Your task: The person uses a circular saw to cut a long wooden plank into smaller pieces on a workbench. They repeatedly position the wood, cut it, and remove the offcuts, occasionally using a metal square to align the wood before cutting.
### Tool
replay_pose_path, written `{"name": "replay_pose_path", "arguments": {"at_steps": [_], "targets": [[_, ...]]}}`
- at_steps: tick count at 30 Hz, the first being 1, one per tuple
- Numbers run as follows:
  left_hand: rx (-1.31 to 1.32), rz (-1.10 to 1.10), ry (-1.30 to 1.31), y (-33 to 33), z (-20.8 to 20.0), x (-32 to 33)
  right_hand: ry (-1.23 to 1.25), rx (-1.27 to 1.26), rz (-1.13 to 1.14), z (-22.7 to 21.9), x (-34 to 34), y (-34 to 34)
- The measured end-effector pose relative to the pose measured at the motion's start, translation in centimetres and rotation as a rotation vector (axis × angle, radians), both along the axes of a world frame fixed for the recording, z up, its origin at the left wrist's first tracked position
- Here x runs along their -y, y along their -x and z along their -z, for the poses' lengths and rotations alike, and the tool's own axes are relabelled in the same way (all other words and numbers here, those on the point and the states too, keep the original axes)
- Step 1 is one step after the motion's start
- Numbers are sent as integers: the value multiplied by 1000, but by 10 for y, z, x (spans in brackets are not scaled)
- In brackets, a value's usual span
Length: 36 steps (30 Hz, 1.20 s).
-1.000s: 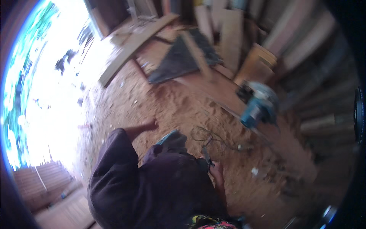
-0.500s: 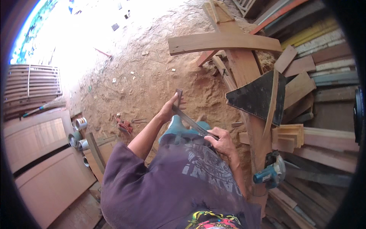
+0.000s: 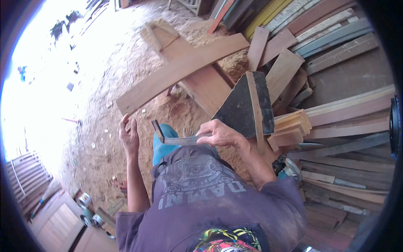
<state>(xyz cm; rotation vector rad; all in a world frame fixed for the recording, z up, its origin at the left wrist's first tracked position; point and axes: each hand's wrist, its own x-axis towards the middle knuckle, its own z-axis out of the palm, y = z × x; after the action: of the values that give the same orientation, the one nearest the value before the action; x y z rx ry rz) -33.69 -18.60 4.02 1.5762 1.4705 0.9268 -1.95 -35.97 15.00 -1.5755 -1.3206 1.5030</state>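
My right hand (image 3: 222,133) grips the blade end of a metal try square (image 3: 178,140), held level in front of my waist. The square's dark stock (image 3: 158,128) points away at the blade's left end. My left hand (image 3: 129,136) is raised with its fingers apart and holds nothing. Its fingertips are at the near left end of a slightly curved wooden board (image 3: 184,69); whether they touch it I cannot tell. That board lies across a wide wooden plank (image 3: 205,90). A black triangular panel (image 3: 239,107) with a thin wooden strip (image 3: 254,105) rests over the plank's nearer part.
A teal circular saw (image 3: 289,169) sits to the right by my elbow. Stacked boards (image 3: 344,109) and offcuts (image 3: 289,128) fill the right side. At the lower left are panelled wooden doors (image 3: 56,222) and cans (image 3: 85,200). Sawdust covers the ground (image 3: 100,155).
My view has turned to the right. The left hand has let go of the square and reached to the curved board's end. The right hand still holds the square.
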Motion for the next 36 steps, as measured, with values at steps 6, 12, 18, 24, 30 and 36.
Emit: {"name": "replay_pose_path", "arguments": {"at_steps": [6, 12, 18, 24, 30, 36], "targets": [[-21, 600, 233, -35, -14, -77, -107, -38, 73, -17, -31, -30], [293, 982, 962, -65, -46, -129, 71, -201, 419, -34, -60, -66], [456, 979, 993, -108, -34, -168, -198, -200, 1277, 34, -71, -84], [450, 825, 888, -201, -8, -175, -300, -95, 1483, 59, -100, -152], [454, 699, 767, -307, 28, -175, -278, -42, 1503, 99, -123, -264], [253, 593, 676, -356, 23, -180, -247, -132, 1537, 159, -143, -319]]}}
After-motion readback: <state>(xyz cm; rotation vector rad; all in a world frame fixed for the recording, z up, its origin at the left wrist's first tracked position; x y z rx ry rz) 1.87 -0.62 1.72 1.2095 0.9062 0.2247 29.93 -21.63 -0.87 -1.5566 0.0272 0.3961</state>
